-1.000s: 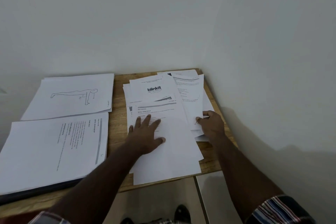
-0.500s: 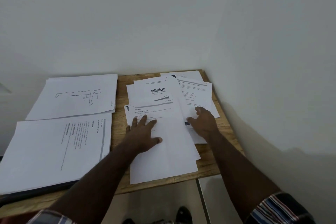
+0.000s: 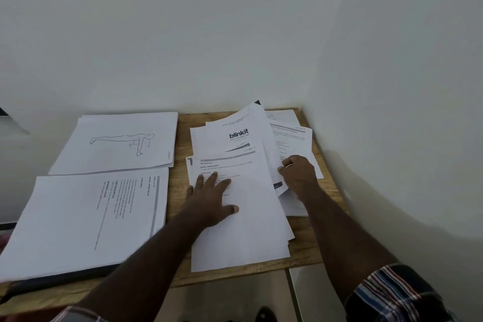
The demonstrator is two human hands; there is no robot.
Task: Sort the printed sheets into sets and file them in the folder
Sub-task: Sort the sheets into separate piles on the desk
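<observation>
While the unsorted pile (image 3: 235, 191) lies loose on the table (image 3: 180, 154), pin it flat and peel one sheet at a time | head view: left hand (image 3: 211, 198) spread open, palm down on the top sheet; right hand (image 3: 298, 172) curled, lifting the blinkit sheet (image 3: 235, 133) by its edge; folder (image 3: 65, 276) under the left-side set (image 3: 86, 217)

Home-office corner: small wooden desk (image 3: 180, 191), bare white walls (image 3: 183, 34).

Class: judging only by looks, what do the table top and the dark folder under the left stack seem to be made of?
Table top: wood or wood-look laminate, matt; tan with visible grain lines. Folder: probably plastic or coated card; its dark edge looks smooth, mostly hidden under the sheets.
</observation>
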